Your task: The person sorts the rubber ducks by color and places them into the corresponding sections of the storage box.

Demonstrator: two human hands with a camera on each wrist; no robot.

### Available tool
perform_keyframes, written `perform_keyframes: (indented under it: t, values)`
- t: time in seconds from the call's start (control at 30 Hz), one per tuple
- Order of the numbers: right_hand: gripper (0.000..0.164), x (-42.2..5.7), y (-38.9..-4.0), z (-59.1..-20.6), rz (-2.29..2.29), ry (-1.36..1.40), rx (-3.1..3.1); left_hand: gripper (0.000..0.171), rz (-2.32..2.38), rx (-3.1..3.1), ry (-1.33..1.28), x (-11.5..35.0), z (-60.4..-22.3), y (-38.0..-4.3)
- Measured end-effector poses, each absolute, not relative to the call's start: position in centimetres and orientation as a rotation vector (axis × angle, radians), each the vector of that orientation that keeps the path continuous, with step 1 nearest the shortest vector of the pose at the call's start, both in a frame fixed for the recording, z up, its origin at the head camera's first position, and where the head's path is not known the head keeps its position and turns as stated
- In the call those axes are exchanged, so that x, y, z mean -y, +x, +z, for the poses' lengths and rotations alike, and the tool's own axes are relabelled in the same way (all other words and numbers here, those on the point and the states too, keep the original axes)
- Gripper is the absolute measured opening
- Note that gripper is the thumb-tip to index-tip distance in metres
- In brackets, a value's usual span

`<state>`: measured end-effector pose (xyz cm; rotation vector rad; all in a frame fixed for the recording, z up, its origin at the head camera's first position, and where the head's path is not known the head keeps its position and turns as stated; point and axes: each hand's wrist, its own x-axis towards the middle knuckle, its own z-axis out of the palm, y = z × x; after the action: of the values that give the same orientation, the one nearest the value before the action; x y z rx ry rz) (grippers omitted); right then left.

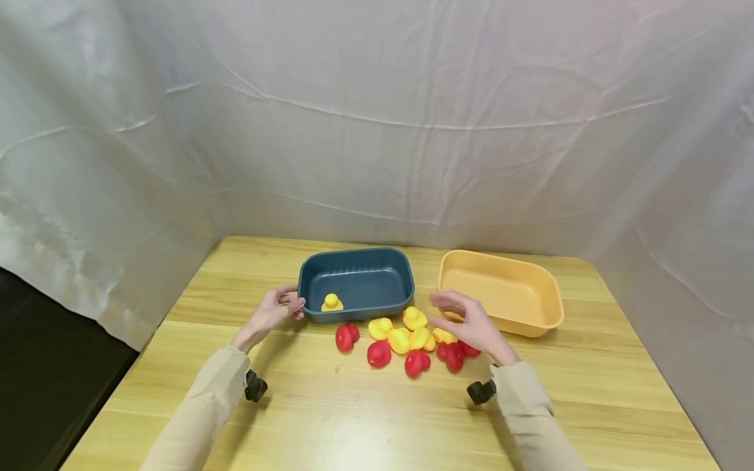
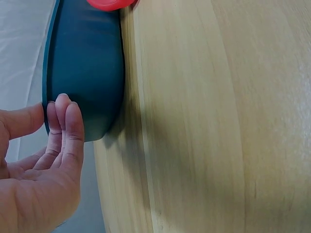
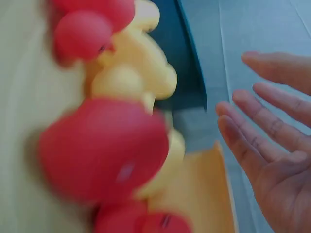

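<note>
A dark blue plastic bin [image 1: 362,313] stands at the back of the table, one yellow rubber duck [image 1: 332,303] in its front left corner. My left hand [image 1: 278,310] pinches the left end of that bin, thumb at the rim and fingertips against the outer wall [image 2: 87,63]. Over the right side of a cluster of ducks hovers my right hand [image 1: 471,320], its fingers apart and holding nothing. Several yellow ducks [image 1: 399,340] lie close together there, with several red ducks [image 1: 417,362] mostly along the front. Large in the right wrist view is a blurred red duck [image 3: 104,150].
A yellow-orange bin [image 1: 509,288] stands behind the right hand, a gap separating it from the blue one. Pale wrinkled curtains [image 1: 400,131] hang behind and beside the wooden table [image 1: 341,418]. Small black devices [image 1: 255,386] sit on both wrists.
</note>
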<state>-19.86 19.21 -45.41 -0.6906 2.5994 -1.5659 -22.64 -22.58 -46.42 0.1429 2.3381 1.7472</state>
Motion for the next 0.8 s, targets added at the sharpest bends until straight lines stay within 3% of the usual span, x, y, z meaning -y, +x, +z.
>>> perform_keyframes:
  t: [0.3, 0.8]
  values:
    - [0.042, -22.1, -18.1, -47.6, -1.581, -0.629, -2.674, 0.056, 1.737, -2.339, 0.13, 22.5, -46.3, -22.5]
    - [0.045, -22.5, -17.7, -49.2, -1.49, -0.523, -2.758, 0.058, 1.738, -2.323, 0.114, 22.6, -46.3, -22.4]
